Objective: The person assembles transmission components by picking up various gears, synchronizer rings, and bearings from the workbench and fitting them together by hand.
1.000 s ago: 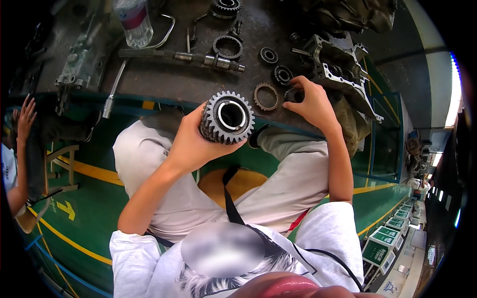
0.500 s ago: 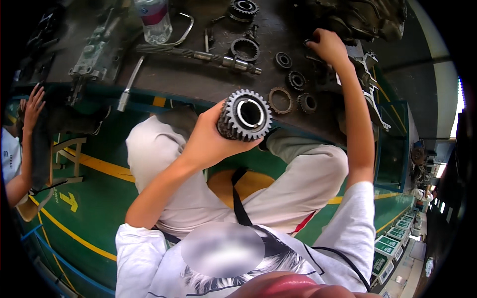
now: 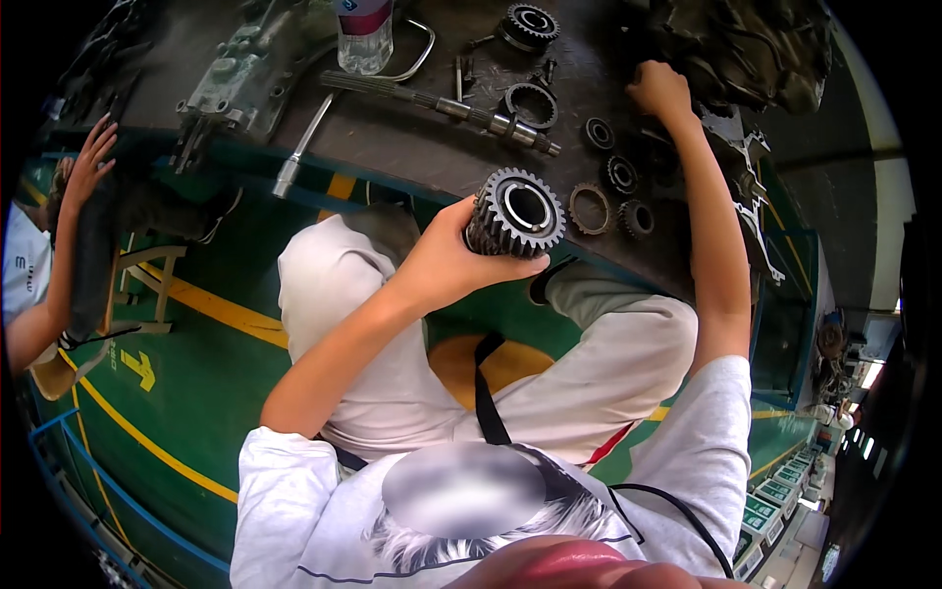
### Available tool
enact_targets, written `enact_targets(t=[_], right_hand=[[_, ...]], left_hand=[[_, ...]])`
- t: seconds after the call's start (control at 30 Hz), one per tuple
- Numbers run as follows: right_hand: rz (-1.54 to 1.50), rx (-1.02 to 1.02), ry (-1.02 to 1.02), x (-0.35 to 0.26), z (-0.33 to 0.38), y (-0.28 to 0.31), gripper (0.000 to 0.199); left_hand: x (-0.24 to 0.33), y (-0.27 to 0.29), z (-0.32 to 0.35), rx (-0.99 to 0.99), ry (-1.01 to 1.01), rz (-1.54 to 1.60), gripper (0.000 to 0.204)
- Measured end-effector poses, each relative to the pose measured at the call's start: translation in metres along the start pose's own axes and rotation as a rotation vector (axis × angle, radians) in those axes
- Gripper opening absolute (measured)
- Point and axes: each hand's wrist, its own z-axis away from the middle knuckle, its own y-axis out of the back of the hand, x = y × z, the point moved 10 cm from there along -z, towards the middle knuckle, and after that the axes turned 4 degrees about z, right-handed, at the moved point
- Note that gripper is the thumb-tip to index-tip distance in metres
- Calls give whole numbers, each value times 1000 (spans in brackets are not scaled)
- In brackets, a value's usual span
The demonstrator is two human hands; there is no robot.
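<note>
A clear plastic bottle with a purple label [image 3: 365,37] rests on the dark metal workbench [image 3: 407,152] in front of me, beside a bent silver rod [image 3: 429,44]. To my left, a co-worker in a white top [image 3: 27,265] raises a hand near a pale metal frame [image 3: 167,285]. A glossy green floor [image 3: 216,383] spreads below, crossed by yellow painted lines [image 3: 157,473] and marked with a yellow arrow [image 3: 140,370], with a blue tubular rail [image 3: 54,422] to one side. Between my knees shows a round tan seat [image 3: 453,371]; green-and-white boxes [image 3: 760,510] line up at my far right.
</note>
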Motion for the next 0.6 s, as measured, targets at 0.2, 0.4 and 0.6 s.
enact_targets(t=[0.2, 0.4, 0.6], right_hand=[[-796, 209, 368, -60, 116, 71, 24], [-807, 143, 345, -42, 155, 53, 23], [-1013, 232, 225, 8, 205, 48, 17]], left_hand=[[-3, 1, 0, 29, 62, -58, 47], [-6, 0, 0, 71, 48, -8, 42], [-8, 5, 0, 97, 34, -116, 42]])
